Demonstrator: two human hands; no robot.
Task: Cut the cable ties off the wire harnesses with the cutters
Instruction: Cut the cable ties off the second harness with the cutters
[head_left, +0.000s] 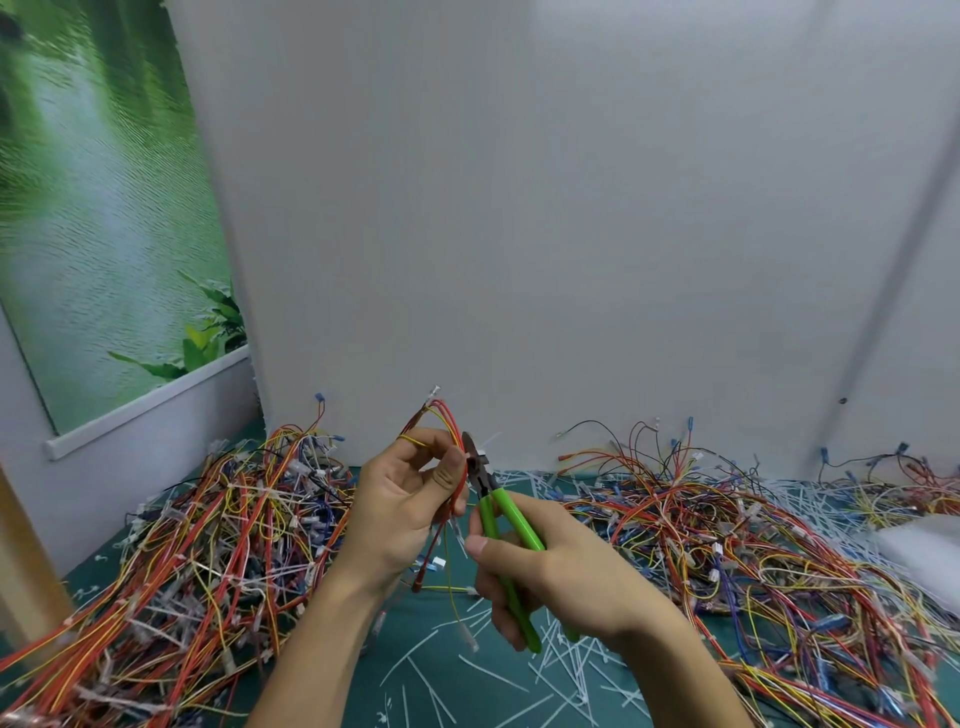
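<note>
1. The harness (461, 493), a thin bunch of red and yellow wires, is held up in the air over the bench (93, 574), straight in front of the person. Its top ends fan out above the left hand (405, 501) and its tails hang below the palm.
2. A white tie (485, 448) sticks out of the harness, right at the dark head of the cutters (501, 512).
3. The left hand grips the harness. Its fingers (449, 475) are curled round the wires with the thumb pressed against them, and one yellow wire loops over the forefinger.
4. The cutters' head touches the harness just to the right of that thumb. I cannot tell whether the jaws are actually on the tie.
5. The right hand (566, 571) holds the cutters lower down, its fingers (480, 545) wrapped round both green handles.
6. Cut ties (519, 675) lie scattered on the green bench beneath the hands.
7. A left pile (218, 545) and a right pile (727, 545) of tangled harnesses flank the hands.
8. A pale panel (519, 208) stands behind the bench, and a green poster (93, 208) hangs on the left.
</note>
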